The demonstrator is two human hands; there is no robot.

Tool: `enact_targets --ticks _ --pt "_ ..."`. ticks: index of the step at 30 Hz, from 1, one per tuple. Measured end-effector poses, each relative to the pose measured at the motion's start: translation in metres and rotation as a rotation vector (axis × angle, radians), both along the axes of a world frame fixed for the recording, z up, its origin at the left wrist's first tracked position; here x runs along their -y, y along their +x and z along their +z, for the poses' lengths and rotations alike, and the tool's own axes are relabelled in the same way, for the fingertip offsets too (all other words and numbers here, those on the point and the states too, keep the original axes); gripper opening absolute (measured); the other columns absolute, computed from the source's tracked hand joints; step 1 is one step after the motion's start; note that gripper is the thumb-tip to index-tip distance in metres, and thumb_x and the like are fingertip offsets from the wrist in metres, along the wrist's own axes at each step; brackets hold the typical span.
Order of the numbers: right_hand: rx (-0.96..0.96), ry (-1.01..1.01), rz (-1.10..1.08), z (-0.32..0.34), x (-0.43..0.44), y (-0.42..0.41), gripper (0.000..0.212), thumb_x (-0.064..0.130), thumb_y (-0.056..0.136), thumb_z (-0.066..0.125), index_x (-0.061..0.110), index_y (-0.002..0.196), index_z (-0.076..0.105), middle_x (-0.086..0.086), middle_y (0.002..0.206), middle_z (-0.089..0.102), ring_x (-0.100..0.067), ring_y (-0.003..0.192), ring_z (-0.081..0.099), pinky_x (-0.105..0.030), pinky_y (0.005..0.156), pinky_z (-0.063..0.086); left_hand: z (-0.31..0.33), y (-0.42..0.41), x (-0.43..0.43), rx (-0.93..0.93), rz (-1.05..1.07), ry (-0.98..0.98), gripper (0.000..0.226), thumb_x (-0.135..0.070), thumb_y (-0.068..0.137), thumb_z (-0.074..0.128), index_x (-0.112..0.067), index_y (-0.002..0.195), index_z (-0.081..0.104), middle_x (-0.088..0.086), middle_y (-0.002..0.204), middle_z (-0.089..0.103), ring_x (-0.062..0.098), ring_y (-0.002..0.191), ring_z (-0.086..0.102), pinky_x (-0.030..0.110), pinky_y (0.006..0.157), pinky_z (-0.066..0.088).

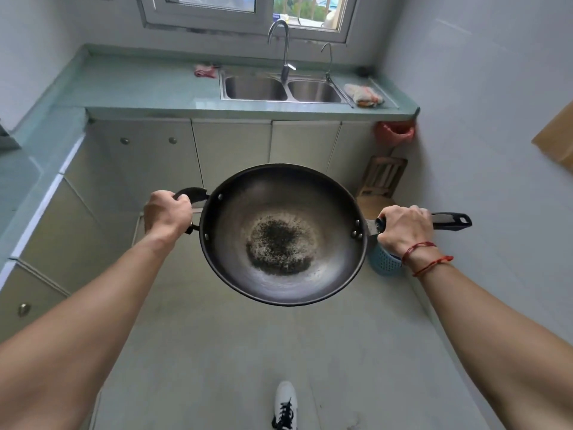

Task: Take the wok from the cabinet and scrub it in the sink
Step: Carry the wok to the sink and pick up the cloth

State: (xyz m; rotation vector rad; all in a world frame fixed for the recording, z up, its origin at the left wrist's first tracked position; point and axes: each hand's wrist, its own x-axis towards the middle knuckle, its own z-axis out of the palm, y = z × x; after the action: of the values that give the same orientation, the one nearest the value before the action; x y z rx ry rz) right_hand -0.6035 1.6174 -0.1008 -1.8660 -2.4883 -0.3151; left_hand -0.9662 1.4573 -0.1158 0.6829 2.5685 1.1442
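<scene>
Wok (282,234) hung well short of the sink (283,102), fingers (183,198) of my left hand (167,214) and right hand (404,229) curled round its handles (451,220); I judged carrying it level safest.

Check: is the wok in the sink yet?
No: the left hand and right hand hold the wok over the floor, well short of the sink.

Pale green countertop (148,85) along the far wall, set with a steel double sink (248,88). Bears a pink cloth (204,71) just left of the sink and a white-and-red cloth (362,94) on the ledge to its right. Below, grey floor (217,352): carries a blue basket (384,262), a wooden rack (383,176) near the right wall, and one laced shoe (285,405).
</scene>
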Motion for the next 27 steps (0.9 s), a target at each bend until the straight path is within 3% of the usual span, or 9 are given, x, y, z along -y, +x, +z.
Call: enact_targets --ticks 8,12,16,27 --pt "-0.033 -0.019 0.016 -0.013 -0.119 -0.048 0.020 0.020 0.071 0.063 0.024 0.089 0.069 -0.005 0.089 0.069 -0.029 0.097 0.057 -0.035 0.088 0.036 0.000 -0.044 -0.110 -0.002 0.006 0.001 0.026 -0.019 0.083 0.046 -0.001 0.069 0.060 0.021 0.073 0.069 0.039 0.075 0.067 0.037 0.065 0.050" --pt "-0.030 -0.030 0.028 -0.020 -0.193 -0.074 0.025 0.020 0.070 0.063 0.025 0.093 0.070 -0.004 0.090 0.070 -0.028 0.099 0.058 -0.035 0.089 0.036 -0.001 -0.064 -0.171 0.033 0.040 -0.002 0.026 -0.022 0.077 0.043 -0.003 0.068 0.059 0.018 0.067 0.068 0.037 0.069 0.069 0.039 0.066 0.057" --pt "-0.019 -0.035 0.047 -0.022 -0.254 -0.097 0.026 0.020 0.070 0.062 0.025 0.095 0.071 -0.005 0.093 0.071 -0.029 0.100 0.058 -0.035 0.088 0.037 0.001 -0.081 -0.222 0.035 0.065 0.001 0.027 -0.017 0.082 0.044 0.001 0.072 0.062 0.017 0.066 0.069 0.035 0.071 0.068 0.031 0.059 0.047" --pt "-0.012 -0.068 0.077 -0.023 -0.366 -0.169 0.024 0.019 0.067 0.060 0.025 0.088 0.069 -0.003 0.090 0.070 -0.028 0.097 0.058 -0.034 0.087 0.038 0.000 -0.148 -0.328 -0.008 0.106 -0.039 0.028 -0.018 0.086 0.045 -0.003 0.077 0.068 0.017 0.072 0.070 0.033 0.080 0.067 0.032 0.067 0.048"
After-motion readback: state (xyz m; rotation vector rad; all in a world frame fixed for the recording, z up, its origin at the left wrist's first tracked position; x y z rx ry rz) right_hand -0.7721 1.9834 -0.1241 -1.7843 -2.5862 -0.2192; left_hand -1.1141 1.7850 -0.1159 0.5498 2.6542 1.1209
